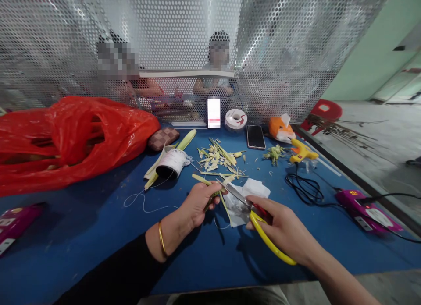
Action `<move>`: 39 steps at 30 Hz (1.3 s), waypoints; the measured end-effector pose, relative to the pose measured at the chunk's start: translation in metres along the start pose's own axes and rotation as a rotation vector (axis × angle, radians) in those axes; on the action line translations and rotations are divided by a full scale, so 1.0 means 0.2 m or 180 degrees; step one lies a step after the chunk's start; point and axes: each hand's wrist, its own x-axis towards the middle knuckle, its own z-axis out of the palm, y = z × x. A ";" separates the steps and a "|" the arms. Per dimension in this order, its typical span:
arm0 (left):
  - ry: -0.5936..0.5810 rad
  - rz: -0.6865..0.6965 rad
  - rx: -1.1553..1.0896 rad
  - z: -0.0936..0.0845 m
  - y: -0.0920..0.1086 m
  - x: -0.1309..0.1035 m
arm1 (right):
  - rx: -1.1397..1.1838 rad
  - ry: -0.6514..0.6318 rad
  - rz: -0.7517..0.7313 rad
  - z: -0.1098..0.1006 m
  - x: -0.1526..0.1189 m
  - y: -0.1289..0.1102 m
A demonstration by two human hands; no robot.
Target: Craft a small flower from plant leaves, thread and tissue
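Blue table point(108, 235) — leaf scraps point(217, 159), phone point(255, 137)

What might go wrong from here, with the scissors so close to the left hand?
The blades of the scissors are close to the left hand, which grips a strip: a slip might nick a finger.
Loose thread loops over the table near that hand and might snag.
The spool lies on its side, so a tug might roll it.

A red plastic bag point(75, 125) is noted at ten o'clock, a checkered pouch point(163, 139) at eleven, perforated sheeting point(177, 20) at twelve, a dark-screened phone point(255, 136) at one.
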 end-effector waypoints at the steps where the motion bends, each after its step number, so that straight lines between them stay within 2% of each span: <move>1: -0.0017 0.0011 -0.0020 0.00 0.00 0.00 | 0.0039 0.0019 -0.0021 0.00 0.00 0.00; 7: -0.0065 -0.0017 -0.0138 0.01 0.01 0.00 | 0.0339 0.0108 -0.0065 0.01 0.00 -0.01; 15: -0.0158 0.0002 -0.0058 0.01 0.01 0.00 | 0.0580 -0.0124 0.0048 -0.01 0.00 -0.03; 23: -0.0167 0.0064 -0.0052 0.01 0.00 0.00 | 0.0690 -0.0132 0.0130 0.01 0.00 -0.01; 34: -0.0147 0.0081 -0.0045 0.01 0.00 0.00 | 0.0422 -0.0021 0.0166 0.02 -0.02 -0.01; 39: -0.0114 0.0139 -0.0058 0.02 0.00 -0.01 | 0.0192 0.0044 -0.0015 0.02 -0.02 0.00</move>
